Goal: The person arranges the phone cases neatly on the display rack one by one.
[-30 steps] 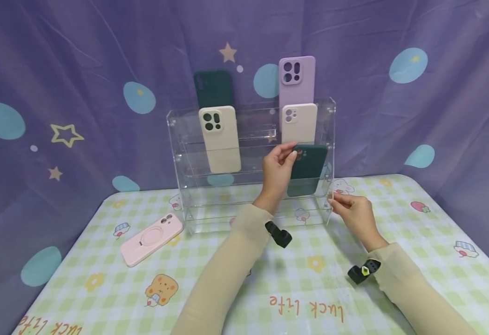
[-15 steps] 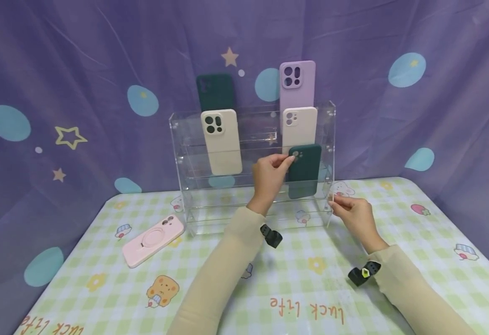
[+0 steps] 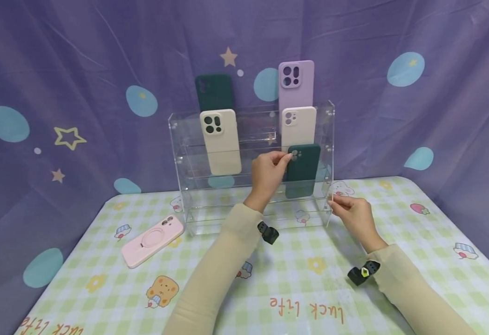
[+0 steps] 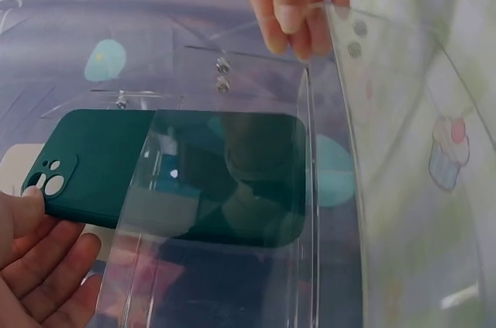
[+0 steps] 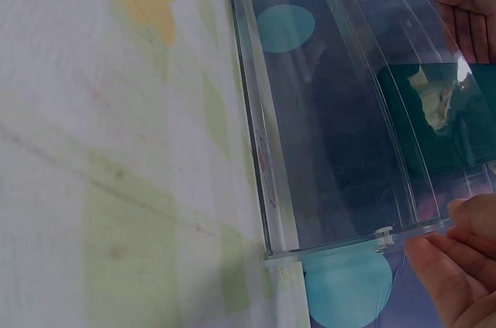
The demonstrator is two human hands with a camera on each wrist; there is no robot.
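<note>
My left hand (image 3: 266, 174) pinches a dark green phone case (image 3: 305, 165) at its upper left corner, beside the camera holes. The left wrist view has the thumb on the front near those holes and the other fingers by the edge. The lower part of the green case (image 4: 232, 177) stands behind a clear panel of the tiered acrylic display rack (image 3: 175, 163), at its right side. Low on the rack's right side panel, my right hand (image 3: 355, 218) pinches the edge between thumb and fingers; the right wrist view shows this right hand (image 5: 457, 266) up close.
A cream phone case (image 3: 222, 153) and another dark green case (image 3: 215, 90) stand on the rack's left side. Behind the held case are a white case (image 3: 303, 128) and a purple case (image 3: 305, 93). A pink case (image 3: 152, 242) lies on the checked tablecloth (image 3: 286, 279).
The left hand and green case have shifted slightly left, and the tilted case now stands straighter. Its grip has slid to the case's left edge. The right hand stays on the rack.
</note>
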